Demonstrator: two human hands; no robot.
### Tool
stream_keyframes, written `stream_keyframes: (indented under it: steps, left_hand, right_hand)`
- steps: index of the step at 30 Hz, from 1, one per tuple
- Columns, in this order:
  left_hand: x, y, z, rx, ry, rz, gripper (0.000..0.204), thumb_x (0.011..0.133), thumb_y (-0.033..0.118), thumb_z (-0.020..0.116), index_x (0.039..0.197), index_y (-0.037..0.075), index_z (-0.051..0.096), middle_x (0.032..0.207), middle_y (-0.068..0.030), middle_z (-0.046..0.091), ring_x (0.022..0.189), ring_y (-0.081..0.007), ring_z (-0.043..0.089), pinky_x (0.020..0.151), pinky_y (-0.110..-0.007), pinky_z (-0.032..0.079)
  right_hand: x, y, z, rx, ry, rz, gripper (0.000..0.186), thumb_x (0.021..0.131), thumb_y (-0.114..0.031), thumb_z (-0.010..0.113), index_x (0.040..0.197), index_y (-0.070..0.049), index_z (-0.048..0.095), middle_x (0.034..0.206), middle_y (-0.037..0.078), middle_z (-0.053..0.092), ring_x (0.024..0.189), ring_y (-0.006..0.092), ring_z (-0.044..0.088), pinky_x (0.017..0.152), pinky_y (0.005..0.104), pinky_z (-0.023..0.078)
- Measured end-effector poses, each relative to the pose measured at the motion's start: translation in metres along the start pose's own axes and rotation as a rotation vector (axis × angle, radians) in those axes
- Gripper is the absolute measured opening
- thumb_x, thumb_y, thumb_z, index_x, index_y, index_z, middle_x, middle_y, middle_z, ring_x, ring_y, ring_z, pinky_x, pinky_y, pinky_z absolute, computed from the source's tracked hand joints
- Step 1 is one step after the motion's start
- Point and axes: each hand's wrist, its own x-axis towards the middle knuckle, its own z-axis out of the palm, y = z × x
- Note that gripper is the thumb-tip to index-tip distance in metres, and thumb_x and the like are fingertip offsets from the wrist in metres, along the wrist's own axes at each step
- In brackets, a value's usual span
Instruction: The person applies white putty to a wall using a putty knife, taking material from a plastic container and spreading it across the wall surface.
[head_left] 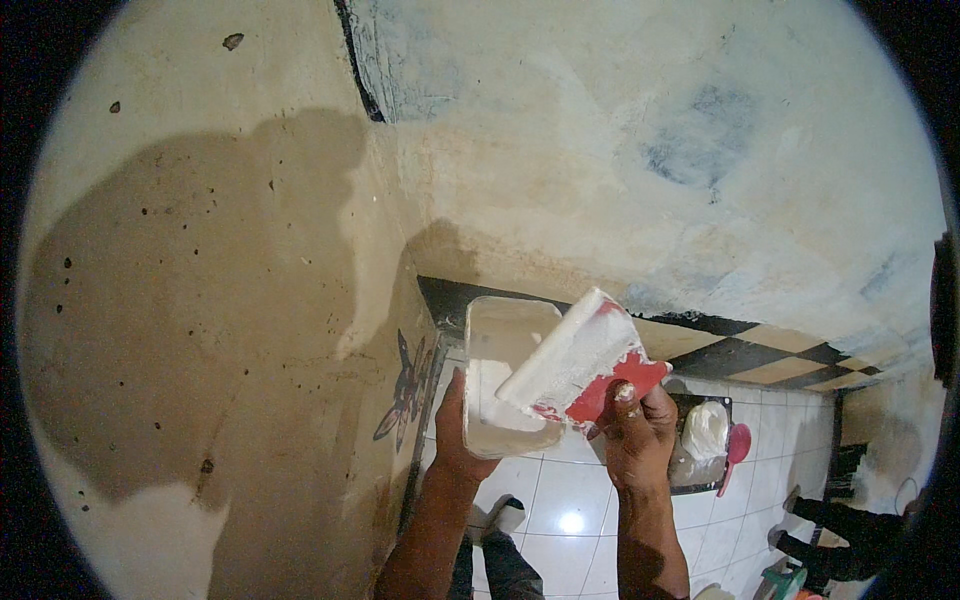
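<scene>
My left hand [462, 432] grips a clear rectangular plastic tub [510, 318] by its near left side, fingers mostly hidden beneath. White paste coats part of the tub's inside. In my right hand [640, 435] is a red putty scraper [600, 392], held by its back edge with the thumb on top. White putty [570, 350] covers its wide blade, which slants over the tub's right side. Whether the blade touches the rim I cannot tell. A dab of paste sticks to my right thumb.
A patched wall [560, 170] rises ahead, meeting a stained wall [250, 380] on the left. Checkered tiles [740, 350] run along its base. On the white floor tiles [570, 495] lie a dark tray [690, 478] bearing white putty and a pink dipper [738, 445]. Another person's legs [850, 530] show lower right.
</scene>
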Motion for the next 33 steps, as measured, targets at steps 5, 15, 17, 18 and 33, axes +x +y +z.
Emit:
stream_keyframes:
  steps: [5, 15, 17, 18, 33]
  left_hand:
    - [-0.002, 0.010, 0.016, 0.193, -0.193, 0.148, 0.059, 0.099, 0.047, 0.029, 0.142, 0.007, 0.032, 0.138, -0.0186, 0.045, 0.124, -0.0344, 0.049, 0.102, -0.051, 0.042]
    - [-0.003, 0.017, -0.019, 0.266, 0.005, 0.225, 0.049, 0.098, 0.038, 0.039, 0.137, 0.009, 0.039, 0.132, -0.0127, 0.049, 0.120, -0.0284, 0.050, 0.101, -0.046, 0.043]
    - [-0.002, 0.018, -0.030, 0.391, 0.035, 0.272, 0.051, 0.098, 0.042, 0.036, 0.137, 0.010, 0.040, 0.134, -0.0122, 0.048, 0.121, -0.0295, 0.050, 0.101, -0.048, 0.043]
    - [-0.003, 0.021, -0.032, 0.345, 0.046, 0.266, 0.051, 0.098, 0.043, 0.036, 0.138, 0.010, 0.040, 0.133, -0.0118, 0.049, 0.120, -0.0291, 0.051, 0.101, -0.048, 0.043]
    - [-0.041, 0.034, -0.045, 0.057, 0.131, 0.245, 0.059, 0.091, 0.052, 0.045, 0.137, 0.015, 0.043, 0.137, -0.0109, 0.048, 0.124, -0.0330, 0.047, 0.099, -0.055, 0.043]
  right_hand:
    - [-0.004, 0.006, -0.007, 0.017, -0.024, 0.153, 0.019, 0.093, -0.020, 0.061, 0.101, -0.003, 0.064, 0.080, 0.003, 0.062, 0.062, 0.0104, 0.057, 0.052, 0.0266, 0.047]
    - [-0.003, 0.026, -0.015, 0.291, -0.006, 0.373, 0.024, 0.090, -0.015, 0.063, 0.111, -0.004, 0.058, 0.092, 0.004, 0.062, 0.068, 0.0103, 0.056, 0.051, 0.0232, 0.044]
    - [0.008, 0.024, -0.006, 0.295, 0.030, 0.345, 0.025, 0.089, -0.015, 0.064, 0.110, -0.005, 0.056, 0.090, 0.004, 0.062, 0.067, 0.0107, 0.056, 0.051, 0.0233, 0.044]
    - [0.016, 0.023, 0.002, 0.284, 0.060, 0.332, 0.025, 0.088, -0.016, 0.065, 0.110, -0.005, 0.056, 0.089, 0.004, 0.062, 0.066, 0.0109, 0.056, 0.052, 0.0234, 0.044]
    - [0.168, 0.041, 0.041, 0.463, 0.083, 0.216, 0.006, 0.086, -0.005, 0.051, 0.087, -0.001, 0.056, 0.082, 0.010, 0.063, 0.061, 0.0128, 0.056, 0.053, 0.0234, 0.048]
